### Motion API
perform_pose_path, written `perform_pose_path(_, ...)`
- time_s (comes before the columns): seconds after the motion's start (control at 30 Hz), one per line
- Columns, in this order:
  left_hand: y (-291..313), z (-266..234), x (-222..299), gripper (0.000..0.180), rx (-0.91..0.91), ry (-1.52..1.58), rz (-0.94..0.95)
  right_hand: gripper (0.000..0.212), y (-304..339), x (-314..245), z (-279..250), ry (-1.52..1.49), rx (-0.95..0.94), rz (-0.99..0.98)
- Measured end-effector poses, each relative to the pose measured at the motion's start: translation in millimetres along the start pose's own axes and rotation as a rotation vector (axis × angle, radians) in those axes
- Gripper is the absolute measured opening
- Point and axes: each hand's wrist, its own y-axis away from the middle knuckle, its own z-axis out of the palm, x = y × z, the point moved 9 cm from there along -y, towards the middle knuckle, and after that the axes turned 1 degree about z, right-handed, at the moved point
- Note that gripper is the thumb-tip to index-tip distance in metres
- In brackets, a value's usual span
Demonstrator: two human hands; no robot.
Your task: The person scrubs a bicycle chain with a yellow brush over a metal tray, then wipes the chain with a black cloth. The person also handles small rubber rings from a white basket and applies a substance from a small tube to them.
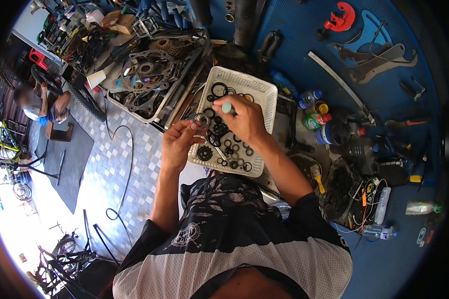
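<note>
My left hand [177, 144] is closed, pinching a dark metal ring [201, 120], possibly a bearing, between thumb and fingers over the left side of a white plastic basket [268, 92]. My right hand [247, 119] is closed around a tool whose pale green, round handle end [227, 106] points up. The rest of that tool is mostly hidden by my fingers, so its kind does not show. Below both hands, the basket holds several loose rings, and a toothed black cog [204, 153] lies in its near left corner.
Left of the basket, a tray [154, 117] is heaped with chainrings. Bottles [317, 120] and a yellow-handled brush [317, 179] stand or lie to the right. Tools hang on the blue wall panel [304, 30]. A person [37, 102] sits by a wheel at far left; a cable [129, 169] crosses the tiled floor.
</note>
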Motion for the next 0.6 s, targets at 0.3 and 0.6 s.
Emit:
perform_pose_path(0.3,-2,27,9,0.021,-0.178,0.014,0.035,0.038,30,-43,-10,0.064,-0.118,-0.275)
perform_pose_path(0.6,3,25,20,0.021,-0.232,-0.188,0.018,0.04,29,-58,-5,0.161,-0.203,-0.363)
